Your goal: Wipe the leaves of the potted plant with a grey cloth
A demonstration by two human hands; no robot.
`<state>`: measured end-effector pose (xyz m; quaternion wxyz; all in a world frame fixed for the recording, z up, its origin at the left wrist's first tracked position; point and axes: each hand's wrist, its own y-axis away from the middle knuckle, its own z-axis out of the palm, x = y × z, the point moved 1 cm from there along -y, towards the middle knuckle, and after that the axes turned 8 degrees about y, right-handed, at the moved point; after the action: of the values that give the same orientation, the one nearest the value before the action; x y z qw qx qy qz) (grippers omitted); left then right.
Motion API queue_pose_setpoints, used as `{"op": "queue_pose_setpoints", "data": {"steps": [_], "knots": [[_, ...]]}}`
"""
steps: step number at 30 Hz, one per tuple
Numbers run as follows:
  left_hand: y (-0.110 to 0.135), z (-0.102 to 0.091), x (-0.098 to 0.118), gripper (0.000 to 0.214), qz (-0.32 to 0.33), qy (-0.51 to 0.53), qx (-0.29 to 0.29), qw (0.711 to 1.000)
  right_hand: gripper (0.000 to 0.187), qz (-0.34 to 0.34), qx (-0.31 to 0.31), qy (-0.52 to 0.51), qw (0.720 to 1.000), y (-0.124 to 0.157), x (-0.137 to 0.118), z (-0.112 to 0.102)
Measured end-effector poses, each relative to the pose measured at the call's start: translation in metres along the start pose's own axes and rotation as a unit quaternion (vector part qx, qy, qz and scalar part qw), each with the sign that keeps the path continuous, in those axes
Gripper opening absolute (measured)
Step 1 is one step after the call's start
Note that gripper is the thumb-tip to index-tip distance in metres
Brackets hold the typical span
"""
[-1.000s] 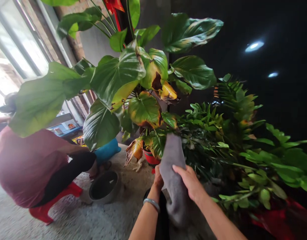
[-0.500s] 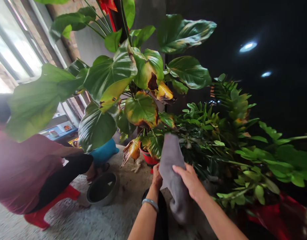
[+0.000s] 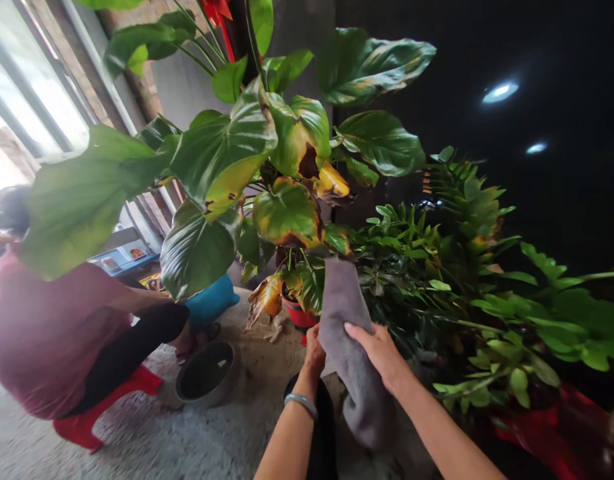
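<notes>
1. From my remote seat I see a rough grey floor (image 3: 187,440), pale and bright at left, browner around the pot (image 3: 297,313).
2. A black, glossy wall (image 3: 561,213) fills the right side; bright window bars (image 3: 34,100) slant at upper left.
3. I count one cloth (image 3: 344,300), grey, between my two hands, in front of the big plant (image 3: 289,217) and just right of its one red pot.
4. My right hand (image 3: 381,353) is closed on the cloth, thumb on top; my left hand (image 3: 314,350) is curled on its left edge, fingertips hidden.
5. One bracelet (image 3: 301,405) rings my left wrist.
6. At left: one person (image 3: 61,333) on one red stool (image 3: 104,408), one basin (image 3: 207,373) nearby.
7. Two light spots (image 3: 501,92) show on the wall; leafy plants (image 3: 517,333) crowd the right, too tangled to count.
</notes>
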<state>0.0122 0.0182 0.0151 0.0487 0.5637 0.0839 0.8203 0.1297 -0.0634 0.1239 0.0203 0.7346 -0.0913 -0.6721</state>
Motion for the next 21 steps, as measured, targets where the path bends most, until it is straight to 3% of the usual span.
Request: {"op": "queue_pose_setpoints", "data": {"steps": [3,5,8,11,13,16,19,21], "knots": [[-0.001,-0.001,0.004,0.038,0.048,-0.002,0.008,0.999,0.026,0.059,-0.031,0.033,0.997,0.020,0.040,0.000],[-0.001,-0.002,0.005,0.037,0.051,0.003,0.006,0.999,0.028,0.053,-0.054,0.051,0.996,0.037,0.046,-0.006],[-0.001,-0.002,0.003,0.035,0.033,0.009,-0.005,0.999,0.035,0.010,-0.062,0.049,0.997,0.047,0.019,-0.025],[-0.002,0.000,-0.002,0.033,0.036,0.013,-0.015,0.999,0.037,-0.034,0.005,0.024,0.999,0.030,-0.017,-0.042],[-0.002,0.002,-0.006,0.033,0.045,0.017,-0.012,0.999,0.039,-0.035,0.053,0.000,0.998,0.017,-0.024,-0.044],[-0.004,0.004,-0.008,0.034,0.046,0.025,-0.006,0.999,0.042,0.010,0.063,-0.010,0.998,0.015,0.003,-0.034],[-0.006,0.004,-0.008,0.035,0.036,0.035,-0.009,0.999,0.042,0.059,0.022,0.036,0.997,0.041,0.040,-0.028],[-0.007,0.003,-0.008,0.036,0.036,0.040,-0.004,0.999,0.040,0.057,-0.007,0.049,0.997,0.061,0.045,-0.035]]}}
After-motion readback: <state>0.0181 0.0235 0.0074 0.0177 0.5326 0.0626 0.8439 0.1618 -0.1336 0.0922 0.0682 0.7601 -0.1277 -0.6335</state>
